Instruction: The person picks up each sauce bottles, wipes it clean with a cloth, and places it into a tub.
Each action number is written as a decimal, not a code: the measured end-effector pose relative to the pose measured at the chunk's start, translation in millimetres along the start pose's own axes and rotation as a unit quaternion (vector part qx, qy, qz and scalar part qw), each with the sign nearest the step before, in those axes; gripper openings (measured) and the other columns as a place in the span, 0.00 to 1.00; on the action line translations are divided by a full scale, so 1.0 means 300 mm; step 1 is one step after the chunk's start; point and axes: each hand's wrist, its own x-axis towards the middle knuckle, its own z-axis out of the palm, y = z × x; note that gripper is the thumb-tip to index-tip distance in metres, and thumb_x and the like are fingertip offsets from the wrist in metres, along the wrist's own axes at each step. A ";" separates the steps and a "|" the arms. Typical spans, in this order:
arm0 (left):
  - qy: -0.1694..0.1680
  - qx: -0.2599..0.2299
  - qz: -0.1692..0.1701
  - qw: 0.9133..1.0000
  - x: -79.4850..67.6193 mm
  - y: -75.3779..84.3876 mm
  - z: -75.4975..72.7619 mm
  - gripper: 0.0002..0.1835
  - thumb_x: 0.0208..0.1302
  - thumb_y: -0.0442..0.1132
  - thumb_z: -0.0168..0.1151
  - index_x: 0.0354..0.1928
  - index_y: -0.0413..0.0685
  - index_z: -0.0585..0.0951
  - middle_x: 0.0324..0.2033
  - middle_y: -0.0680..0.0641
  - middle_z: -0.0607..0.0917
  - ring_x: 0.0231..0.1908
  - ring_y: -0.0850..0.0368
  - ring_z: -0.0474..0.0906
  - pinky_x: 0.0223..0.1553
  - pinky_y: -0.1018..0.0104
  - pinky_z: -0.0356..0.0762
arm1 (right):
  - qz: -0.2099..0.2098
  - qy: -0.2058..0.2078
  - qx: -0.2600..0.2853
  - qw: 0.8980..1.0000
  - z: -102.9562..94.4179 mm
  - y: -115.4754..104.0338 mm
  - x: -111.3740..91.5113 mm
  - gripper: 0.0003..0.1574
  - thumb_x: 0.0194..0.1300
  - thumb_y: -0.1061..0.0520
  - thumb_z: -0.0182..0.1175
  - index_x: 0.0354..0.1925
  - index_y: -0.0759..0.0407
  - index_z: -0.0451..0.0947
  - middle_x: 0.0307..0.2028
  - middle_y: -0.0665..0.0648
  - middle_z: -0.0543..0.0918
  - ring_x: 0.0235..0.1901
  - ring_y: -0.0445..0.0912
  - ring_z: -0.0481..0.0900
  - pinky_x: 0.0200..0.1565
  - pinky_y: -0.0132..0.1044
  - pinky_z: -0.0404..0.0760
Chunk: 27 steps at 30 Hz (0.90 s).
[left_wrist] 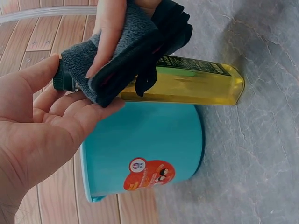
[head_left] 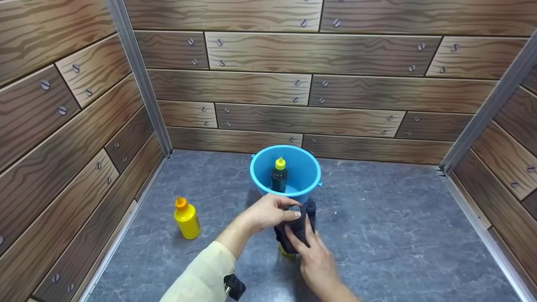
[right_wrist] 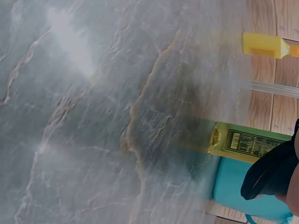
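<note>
A clear bottle of yellow oil [left_wrist: 196,86] with a dark green cap [left_wrist: 63,77] stands upright on the floor in front of the blue bucket [head_left: 310,163]. My left hand [head_left: 266,213] pinches the bottle at its cap, with the thumb on the cap and fingers along the neck. A folded dark grey cloth [head_left: 295,228] covers the bottle's upper part. My right hand [head_left: 317,258] holds the cloth against the bottle, its fingers spread over the fabric. Below the cloth, the bottle's dark label [right_wrist: 250,143] shows in the right wrist view.
Inside the bucket stands a dark bottle [head_left: 279,178] with a yellow cap. A yellow squeeze bottle [head_left: 188,222] with an orange nozzle stands to the left on the grey marbled floor [head_left: 398,235]. Wood-patterned walls [head_left: 268,88] enclose the back and sides.
</note>
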 end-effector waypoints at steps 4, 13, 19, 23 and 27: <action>0.001 0.002 0.002 1.000 -0.001 0.005 -0.001 0.16 0.75 0.43 0.69 0.60 0.49 0.88 0.58 0.48 0.87 0.61 0.49 0.82 0.65 0.41 0.75 | -0.004 0.006 -0.002 1.000 0.014 0.008 -0.009 0.56 0.48 0.83 0.68 0.70 0.44 0.81 0.76 0.74 0.65 0.60 0.74 0.78 0.38 0.56 0.88; -0.003 -0.009 0.006 1.000 -0.002 -0.003 -0.002 0.16 0.76 0.41 0.68 0.60 0.46 0.88 0.54 0.50 0.88 0.57 0.52 0.83 0.65 0.41 0.75 | -0.003 -0.001 -0.003 1.000 0.044 0.018 -0.041 0.57 0.49 0.83 0.67 0.72 0.43 0.79 0.77 0.77 0.61 0.60 0.73 0.78 0.34 0.50 0.86; -0.002 -0.013 0.002 1.000 -0.003 -0.003 -0.001 0.14 0.75 0.41 0.68 0.59 0.49 0.88 0.54 0.51 0.88 0.55 0.55 0.83 0.64 0.44 0.77 | -0.007 0.001 -0.003 1.000 0.058 0.025 -0.052 0.58 0.50 0.82 0.67 0.73 0.41 0.77 0.77 0.77 0.59 0.56 0.69 0.81 0.34 0.49 0.86; 0.000 -0.014 0.000 1.000 -0.001 -0.004 0.002 0.15 0.75 0.41 0.68 0.60 0.50 0.88 0.56 0.50 0.88 0.57 0.54 0.83 0.63 0.45 0.77 | -0.007 0.001 -0.002 1.000 0.064 0.028 -0.059 0.59 0.50 0.82 0.66 0.74 0.41 0.77 0.77 0.78 0.59 0.54 0.68 0.82 0.34 0.49 0.86; 0.001 -0.016 0.001 1.000 -0.001 -0.008 0.002 0.15 0.76 0.41 0.68 0.60 0.50 0.88 0.57 0.50 0.87 0.58 0.54 0.82 0.64 0.44 0.77 | -0.007 -0.001 0.003 1.000 0.069 0.031 -0.067 0.59 0.51 0.82 0.66 0.74 0.40 0.76 0.78 0.77 0.58 0.55 0.68 0.82 0.36 0.50 0.86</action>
